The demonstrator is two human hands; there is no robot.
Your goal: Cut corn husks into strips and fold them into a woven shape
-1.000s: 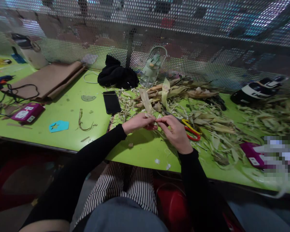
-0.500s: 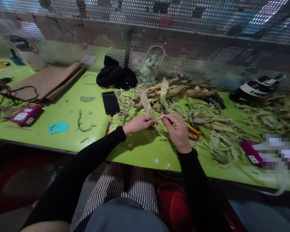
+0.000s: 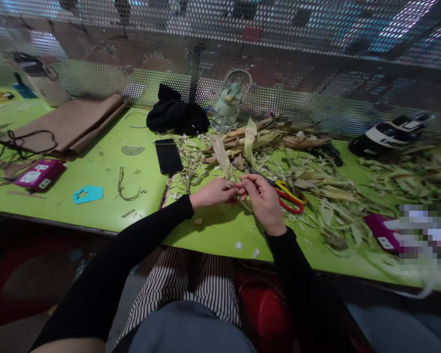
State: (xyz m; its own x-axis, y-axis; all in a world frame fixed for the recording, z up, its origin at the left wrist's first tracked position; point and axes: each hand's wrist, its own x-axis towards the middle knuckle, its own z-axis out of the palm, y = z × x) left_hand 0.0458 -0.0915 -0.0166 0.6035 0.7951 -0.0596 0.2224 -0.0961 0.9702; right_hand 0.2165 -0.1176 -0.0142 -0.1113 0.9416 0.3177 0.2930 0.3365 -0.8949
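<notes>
My left hand (image 3: 215, 191) and my right hand (image 3: 262, 201) meet over the front of the green table, fingertips almost touching. Both are closed in a pinch on a small strip of dried corn husk (image 3: 230, 184), mostly hidden by the fingers. Just behind them stand two broader pieces of pale corn husk (image 3: 250, 139). Beside my right hand lies a cutting tool with red and yellow handles (image 3: 291, 200), its blades partly covered. Husk scraps (image 3: 194, 159) are scattered around.
A black phone (image 3: 169, 157), a black cloth (image 3: 176, 115) and a green water bottle (image 3: 227, 105) sit behind my hands. Leftward are a blue tag (image 3: 88, 194), a purple box (image 3: 40, 175) and brown folded material (image 3: 73, 122). A dark bottle (image 3: 387, 137) lies to the right.
My hands have come closer together, the right one moving slightly left, so the strip between them shows less. At the far left, another person's hand with a dark tool has gone from view.
</notes>
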